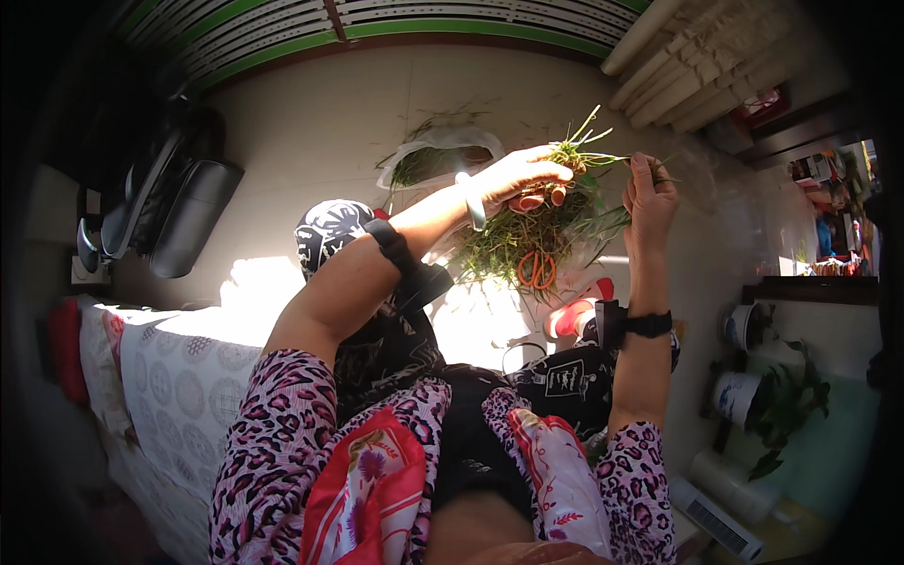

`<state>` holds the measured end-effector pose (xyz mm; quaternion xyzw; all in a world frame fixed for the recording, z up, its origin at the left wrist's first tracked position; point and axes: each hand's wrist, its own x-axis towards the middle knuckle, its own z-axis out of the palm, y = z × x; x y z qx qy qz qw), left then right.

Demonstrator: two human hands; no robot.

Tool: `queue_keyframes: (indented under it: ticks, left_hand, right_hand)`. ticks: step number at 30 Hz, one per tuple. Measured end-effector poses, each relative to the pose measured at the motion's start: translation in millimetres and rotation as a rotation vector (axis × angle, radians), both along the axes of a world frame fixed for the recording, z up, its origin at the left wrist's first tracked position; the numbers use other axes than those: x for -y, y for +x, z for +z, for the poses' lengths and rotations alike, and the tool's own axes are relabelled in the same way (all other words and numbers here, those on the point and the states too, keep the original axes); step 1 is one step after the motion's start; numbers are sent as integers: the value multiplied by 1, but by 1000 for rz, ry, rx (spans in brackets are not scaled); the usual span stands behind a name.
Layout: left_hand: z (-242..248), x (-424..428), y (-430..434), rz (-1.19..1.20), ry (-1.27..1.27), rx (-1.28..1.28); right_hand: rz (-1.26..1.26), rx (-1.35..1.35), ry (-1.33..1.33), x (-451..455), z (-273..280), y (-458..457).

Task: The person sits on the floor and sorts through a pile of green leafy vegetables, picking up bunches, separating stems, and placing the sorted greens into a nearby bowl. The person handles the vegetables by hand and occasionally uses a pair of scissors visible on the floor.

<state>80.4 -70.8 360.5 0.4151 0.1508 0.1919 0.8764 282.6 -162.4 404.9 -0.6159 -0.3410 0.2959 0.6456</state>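
Note:
My left hand (526, 180) is closed around a clump of green plant stems with brownish roots (575, 155), whose leaves point up and to the right. To its right, my right hand (650, 191) pinches thin green blades that run across from that clump, and more blades hang at its left side. Below both hands a loose heap of grassy plants (515, 236) lies on the floor. Orange-handled scissors (537, 271) rest on the heap, their blades hidden. Behind my left forearm, a white plastic bag (424, 152) holds more green plants.
A bed with a patterned cover (191, 381) stands at the left, with a black padded object (194, 219) beyond it. Potted plants (738, 399) are at the right. A green-edged slatted panel (452, 25) and beige curtains (678, 63) border the floor. Scraps of grass are scattered by the bag.

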Motion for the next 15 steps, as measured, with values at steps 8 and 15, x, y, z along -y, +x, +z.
queue_keyframes:
  ticks: [8, 15]
  left_hand:
    - [-19, -8, 6, 199, -51, -97]
    - [-23, -18, 1, 355, -195, -100]
  right_hand:
    - [-48, 129, 140, -6, -12, -14]
    - [-316, 4, 271, 4, 26, 17]
